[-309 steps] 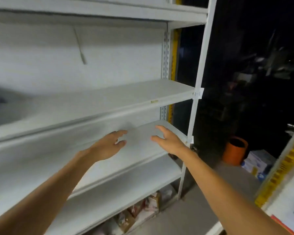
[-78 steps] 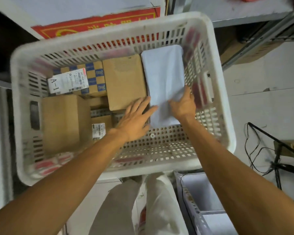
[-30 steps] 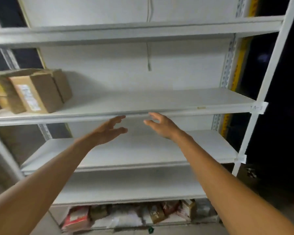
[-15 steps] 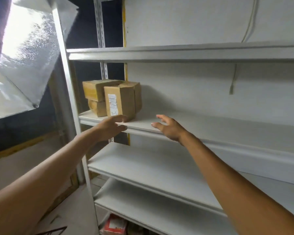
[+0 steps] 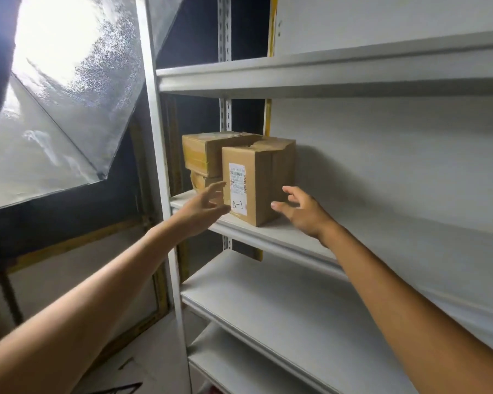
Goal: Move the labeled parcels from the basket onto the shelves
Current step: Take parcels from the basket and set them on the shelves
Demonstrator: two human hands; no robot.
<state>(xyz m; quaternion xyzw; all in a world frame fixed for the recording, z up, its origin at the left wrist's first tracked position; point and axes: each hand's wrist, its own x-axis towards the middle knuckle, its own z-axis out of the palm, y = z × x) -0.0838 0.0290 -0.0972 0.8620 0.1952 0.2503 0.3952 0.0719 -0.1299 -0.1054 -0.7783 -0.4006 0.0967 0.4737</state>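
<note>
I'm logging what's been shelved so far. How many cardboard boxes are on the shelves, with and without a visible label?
Boxes with a visible label: 1
Boxes with no label showing: 2
Total: 3

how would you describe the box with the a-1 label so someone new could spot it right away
Find the white metal shelving unit and its middle shelf, the only one with boxes, at its left end. The A-1 box is the tall upright carton nearest the front edge, between the open left hand and right hand. Unlike the two stacked boxes behind it, it shows a white label.
</note>
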